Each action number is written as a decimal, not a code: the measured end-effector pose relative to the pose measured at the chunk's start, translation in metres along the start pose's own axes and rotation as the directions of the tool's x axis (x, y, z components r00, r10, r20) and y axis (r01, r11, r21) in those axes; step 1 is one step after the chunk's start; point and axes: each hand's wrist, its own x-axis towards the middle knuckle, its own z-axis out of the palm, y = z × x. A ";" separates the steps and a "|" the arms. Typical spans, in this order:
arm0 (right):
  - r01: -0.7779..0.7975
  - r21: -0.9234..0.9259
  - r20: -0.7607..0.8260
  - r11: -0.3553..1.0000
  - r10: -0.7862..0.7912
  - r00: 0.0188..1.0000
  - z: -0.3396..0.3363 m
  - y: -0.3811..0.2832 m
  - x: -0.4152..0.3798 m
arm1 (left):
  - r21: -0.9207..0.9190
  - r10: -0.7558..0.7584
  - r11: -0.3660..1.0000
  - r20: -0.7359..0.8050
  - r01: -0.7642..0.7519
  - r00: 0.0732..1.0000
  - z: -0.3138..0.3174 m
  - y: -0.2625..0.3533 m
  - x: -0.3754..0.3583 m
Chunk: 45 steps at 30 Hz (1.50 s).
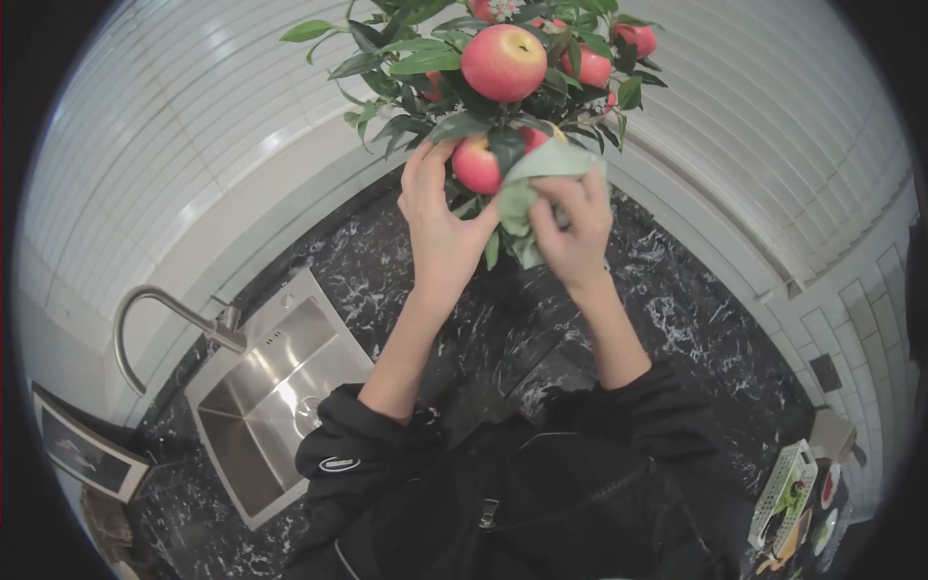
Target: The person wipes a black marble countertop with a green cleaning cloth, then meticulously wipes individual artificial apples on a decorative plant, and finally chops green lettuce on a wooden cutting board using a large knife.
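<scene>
A leafy arrangement with red-and-yellow apples [504, 63] stands at the top centre, over the dark counter. My left hand [437, 215] is at its lower left side, fingers apart, against the leaves and beside a lower apple [477, 164]. The fingertips are partly behind the foliage. My right hand [578, 227] grips a pale green cloth [556, 162], with its fingers bent over it. The cloth lies against the lower right of the arrangement and covers part of another apple. The base of the arrangement is hidden.
A steel sink [261, 396] with a curved faucet [164, 298] is at the left. A framed picture [87, 449] leans at the far left. At the lower right stands a white basket [783, 493] with green items. Blinds [764, 116] line the back above the black marbled counter [677, 280].
</scene>
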 end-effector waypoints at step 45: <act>-0.042 -0.185 -0.115 0.982 0.021 0.993 -0.037 -0.012 0.084 | 0.256 0.413 0.867 0.109 -0.427 0.904 -0.016 0.043 0.080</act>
